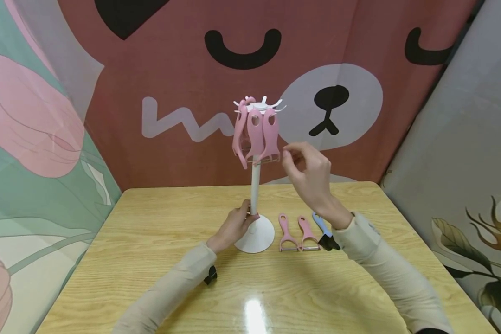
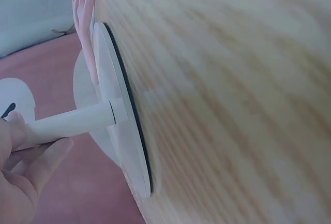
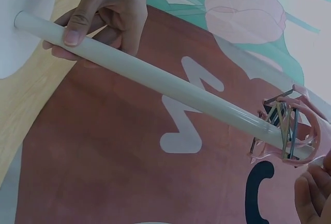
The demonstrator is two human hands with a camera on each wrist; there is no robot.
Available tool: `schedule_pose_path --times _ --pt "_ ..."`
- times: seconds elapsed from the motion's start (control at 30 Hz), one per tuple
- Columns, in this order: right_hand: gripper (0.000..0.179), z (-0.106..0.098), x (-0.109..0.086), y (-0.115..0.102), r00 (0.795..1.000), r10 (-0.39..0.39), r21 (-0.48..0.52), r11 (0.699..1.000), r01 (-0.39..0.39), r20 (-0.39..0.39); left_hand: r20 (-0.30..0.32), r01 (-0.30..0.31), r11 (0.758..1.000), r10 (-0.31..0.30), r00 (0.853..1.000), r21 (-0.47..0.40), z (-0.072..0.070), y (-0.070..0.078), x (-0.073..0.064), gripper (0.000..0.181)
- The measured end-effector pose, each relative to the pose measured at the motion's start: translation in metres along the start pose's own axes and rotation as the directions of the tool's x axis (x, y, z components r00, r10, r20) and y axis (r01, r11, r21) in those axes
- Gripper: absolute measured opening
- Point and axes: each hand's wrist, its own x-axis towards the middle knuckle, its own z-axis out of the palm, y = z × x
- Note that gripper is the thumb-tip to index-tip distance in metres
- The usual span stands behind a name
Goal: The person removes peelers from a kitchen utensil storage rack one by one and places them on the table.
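A white stand with a round base stands upright on the table, arms branching out at its top. Pink Y-shaped peelers hang from those arms by their handle holes, blades downward. Low on the pole, just above the base, my left hand grips it with thumb and fingers. My right hand is raised beside the hanging peelers, thumb and forefinger tips close together right at the edge of the rightmost one. I cannot tell whether they pinch it. In the right wrist view, peeler blades cluster around the pole near that hand.
On the table, right of the base, lie two pink peelers and a blue peeler, the latter partly covered by a black wrist device. A printed curtain hangs behind the table.
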Motion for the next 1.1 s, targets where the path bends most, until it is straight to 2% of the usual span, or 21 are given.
schedule_pose_path --times 0.17,0.37,0.53,0.9,1.1 --pt "0.013 0.002 0.006 -0.004 0.999 -0.018 0.002 1.000 0.018 -0.029 -0.016 0.033 0.999 -0.034 0.999 -0.016 -0.001 0.001 -0.001 0.025" --pt "0.029 0.007 0.011 -0.009 0.999 0.014 -0.019 1.000 -0.013 0.030 -0.011 0.086 0.996 -0.086 0.996 -0.037 -0.002 0.003 0.000 0.024" --pt "0.036 0.013 0.013 -0.010 0.999 0.022 -0.016 1.000 -0.021 0.042 -0.011 0.092 0.995 -0.093 0.996 -0.040 0.000 0.002 0.001 0.023" --pt "0.024 0.019 0.016 -0.010 0.999 0.041 -0.023 0.999 -0.040 0.025 0.000 0.090 0.995 -0.090 0.996 -0.036 -0.002 0.005 0.003 0.023" --pt "0.026 0.020 0.016 -0.010 0.998 0.052 -0.038 0.998 -0.051 0.025 -0.008 0.087 0.996 -0.087 0.996 -0.024 -0.001 0.002 0.004 0.025"
